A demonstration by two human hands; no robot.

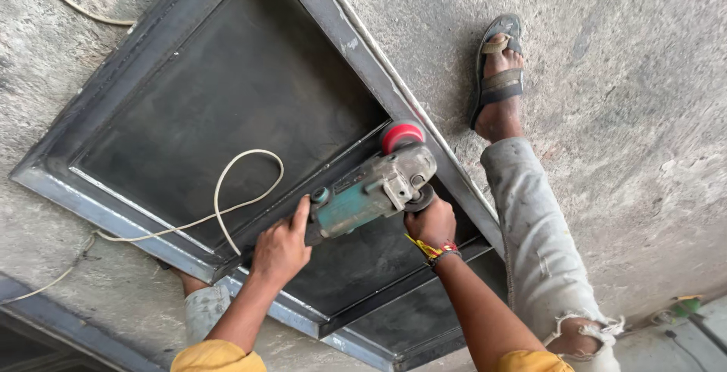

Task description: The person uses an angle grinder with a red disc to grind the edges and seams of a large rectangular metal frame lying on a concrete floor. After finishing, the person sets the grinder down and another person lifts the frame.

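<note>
1. Rough grey concrete floor (606, 76) fills the view, stained and scuffed, with a large dark metal frame (136, 190) lying flat on it.
2. That frame has a raised border of steel bars around a sunken dark panel (227, 92), and a crossbar runs through its lower part.
3. An angle grinder (371, 186) with a teal body and a grey head sits over the frame's right-hand bar, near where the crossbar meets it.
4. Its red disc (401, 135) rests at the inner edge of that bar; whether it truly touches the steel cannot be told.
5. The left hand (282, 247) is wrapped around the rear end of the grinder's body, fingers closed on it.
6. The right hand (430, 220) is clamped on the side handle just below the grinder's head, with a red and yellow thread band (433, 251) at the wrist.
7. A white cord (242, 182) leaves the back of the grinder, loops across the dark panel, and trails off over the frame's left edge onto the concrete.
8. The person's foot in a worn sandal (496, 76) stands on the concrete just beyond the right-hand bar, with a pale torn trouser leg (530, 236) bent above it.
9. Yellow sleeves (216, 357) show at the bottom edge on both arms.
</note>
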